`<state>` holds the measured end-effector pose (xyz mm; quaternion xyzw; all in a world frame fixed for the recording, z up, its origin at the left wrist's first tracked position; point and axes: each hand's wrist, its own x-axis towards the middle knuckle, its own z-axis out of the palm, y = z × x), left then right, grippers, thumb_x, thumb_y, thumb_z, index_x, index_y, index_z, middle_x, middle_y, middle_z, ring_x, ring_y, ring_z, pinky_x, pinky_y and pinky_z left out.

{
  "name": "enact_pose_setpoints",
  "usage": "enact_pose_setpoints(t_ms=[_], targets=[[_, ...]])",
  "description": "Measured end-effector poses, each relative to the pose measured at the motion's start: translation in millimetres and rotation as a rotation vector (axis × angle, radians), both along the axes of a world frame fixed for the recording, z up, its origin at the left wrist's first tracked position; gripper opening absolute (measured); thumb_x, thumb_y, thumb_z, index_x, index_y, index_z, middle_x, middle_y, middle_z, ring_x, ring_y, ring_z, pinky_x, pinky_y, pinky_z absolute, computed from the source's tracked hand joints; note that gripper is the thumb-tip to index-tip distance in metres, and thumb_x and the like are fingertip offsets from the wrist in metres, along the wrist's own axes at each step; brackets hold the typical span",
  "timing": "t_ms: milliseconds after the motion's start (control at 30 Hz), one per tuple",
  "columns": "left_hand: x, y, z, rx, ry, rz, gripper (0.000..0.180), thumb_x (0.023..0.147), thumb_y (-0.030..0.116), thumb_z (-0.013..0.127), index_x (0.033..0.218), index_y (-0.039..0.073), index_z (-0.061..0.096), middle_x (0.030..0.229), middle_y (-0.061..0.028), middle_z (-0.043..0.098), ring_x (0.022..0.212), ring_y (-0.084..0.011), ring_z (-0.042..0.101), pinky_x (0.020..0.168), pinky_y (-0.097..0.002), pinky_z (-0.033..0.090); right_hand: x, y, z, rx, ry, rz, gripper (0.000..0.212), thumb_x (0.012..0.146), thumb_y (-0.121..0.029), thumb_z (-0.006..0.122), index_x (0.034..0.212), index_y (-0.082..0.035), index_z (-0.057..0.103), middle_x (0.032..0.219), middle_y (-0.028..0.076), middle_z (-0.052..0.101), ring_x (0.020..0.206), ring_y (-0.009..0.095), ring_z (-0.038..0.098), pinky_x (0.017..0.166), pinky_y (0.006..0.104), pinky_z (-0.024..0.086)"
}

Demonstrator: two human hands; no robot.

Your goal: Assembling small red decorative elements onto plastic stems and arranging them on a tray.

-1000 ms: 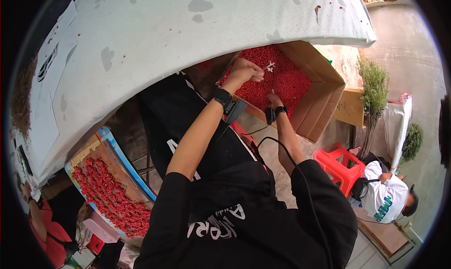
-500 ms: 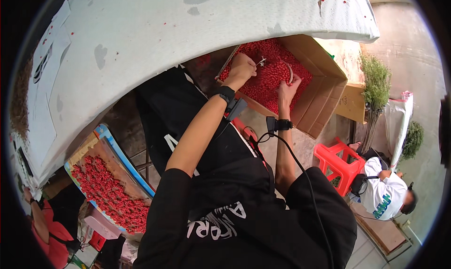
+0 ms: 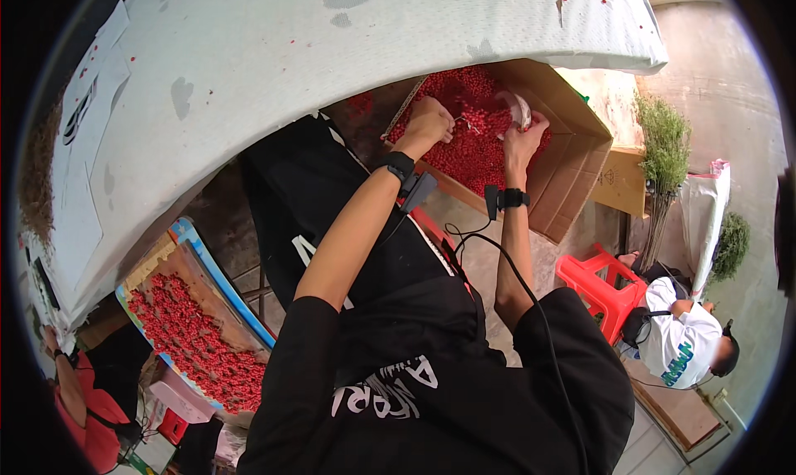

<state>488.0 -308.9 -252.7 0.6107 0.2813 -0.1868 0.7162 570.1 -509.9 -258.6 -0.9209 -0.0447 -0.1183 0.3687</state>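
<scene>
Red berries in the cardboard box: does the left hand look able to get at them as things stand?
Probably yes: the left hand is right by the red berries in the open cardboard box, with nothing visible between. It seems to pinch a pale stem, though, which may hamper scooping.

Berries (image 3: 471, 156) were red | box (image 3: 579, 181) was brown | bowl (image 3: 521, 107) was white | cloth (image 3: 265, 52) was pale with grey hearts | shirt (image 3: 473, 421) was black with white lettering | stool (image 3: 612, 305) was bright red | tray edge (image 3: 222, 278) was blue | wristbands (image 3: 514, 198) were black
</scene>
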Motion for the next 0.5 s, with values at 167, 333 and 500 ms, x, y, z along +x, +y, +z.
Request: enact_pose_setpoints(t_ms=[167,333,500], targets=[[-3.7,2.2,-2.8,-0.021,0.003,-0.007,0.019,0.09,0.007,0.055,0.087,-0.009,0.064,0.08,-0.0198,0.068,0.068,-0.0265,0.07,0.061,-0.0332,0.058,-1.7,-37.9,-75.7,0.153,0.476,-0.158,0.045,0.076,-0.002,0.05,0.121,0.0,0.045,0.095,0.019,0.061,0.089,0.032,0.062,0.076,0.0397,0.05],[-1.8,-8.7,1.5,-0.01,-0.036,-0.038,0.023,0.093,0.012,0.051,0.093,-0.009,0.061,0.079,-0.0179,0.067,0.067,-0.0262,0.07,0.059,-0.0329,0.057,-16.7,-56.9,-141.7,0.309,0.737,-0.132,0.054,0.077,0.0,0.044,0.131,-0.005,0.045,0.1,0.014,0.062,0.077,0.021,0.062,0.05,0.0343,0.051],[-6.2,-7.0,-7.7,0.012,-0.002,-0.084,0.022,0.094,0.013,0.049,0.093,-0.007,0.059,0.075,-0.0167,0.066,0.066,-0.0261,0.07,0.057,-0.0328,0.057,-40.5,-30.0,-127.9,0.536,0.824,-0.091,0.05,0.078,-0.002,0.044,0.127,-0.008,0.049,0.097,0.007,0.061,0.069,0.018,0.059,0.048,0.0278,0.049]])
